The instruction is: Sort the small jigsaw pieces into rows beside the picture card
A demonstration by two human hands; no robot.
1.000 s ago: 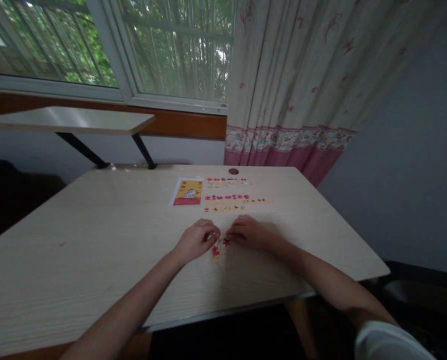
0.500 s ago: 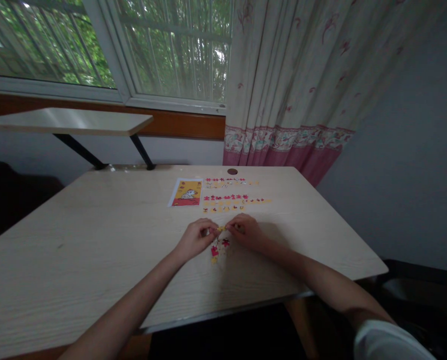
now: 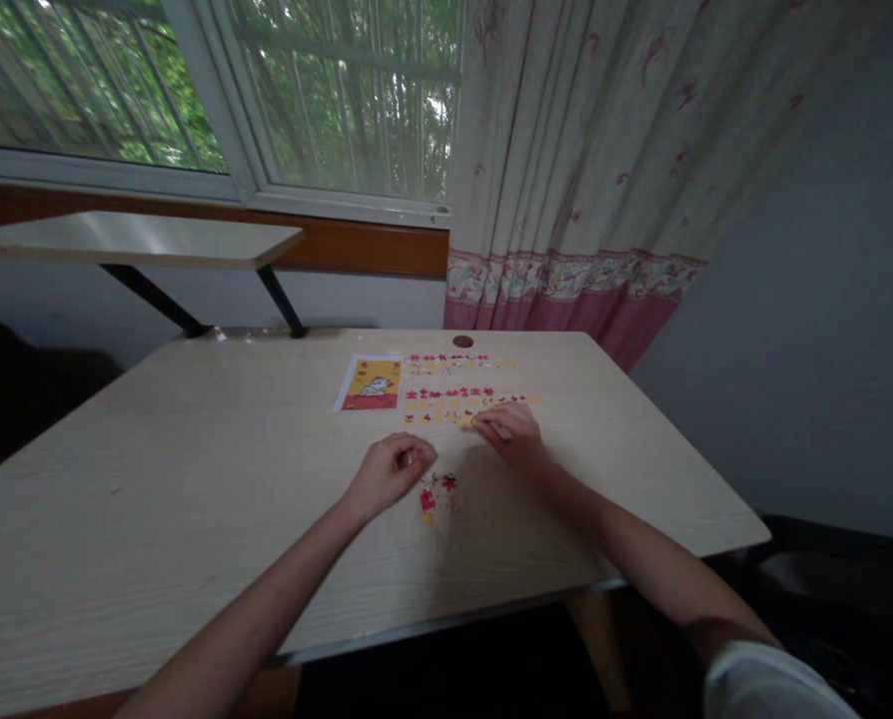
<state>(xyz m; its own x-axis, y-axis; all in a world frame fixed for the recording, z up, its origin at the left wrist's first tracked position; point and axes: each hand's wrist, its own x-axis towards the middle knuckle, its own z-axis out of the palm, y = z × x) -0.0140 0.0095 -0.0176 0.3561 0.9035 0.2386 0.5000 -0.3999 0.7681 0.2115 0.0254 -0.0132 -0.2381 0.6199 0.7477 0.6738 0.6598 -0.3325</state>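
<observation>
- Puzzle pieces, red, yellow and pale, are lying in a small loose pile, nearest to my view on the table; I am counting these as the part left, since they are sitting outside the rows.
- Left hand is hanging just beside the pile, fingers curling loosely toward the thumb; I am not managing to tell whether it is holding anything.
- Right hand is reaching farther forward, thumb and fingertips pinching together on a yellow piece beside the nearest row; whether that piece is touching the table, I cannot tell.
- Beyond it, two mostly yellow rows and a red row are running sideways, so I am judging most of the sorting done.
- Left of the rows, a printed picture is lying flat.
- Farthest back on the tabletop, another red row is lying with yellow and pale pieces before it.
</observation>
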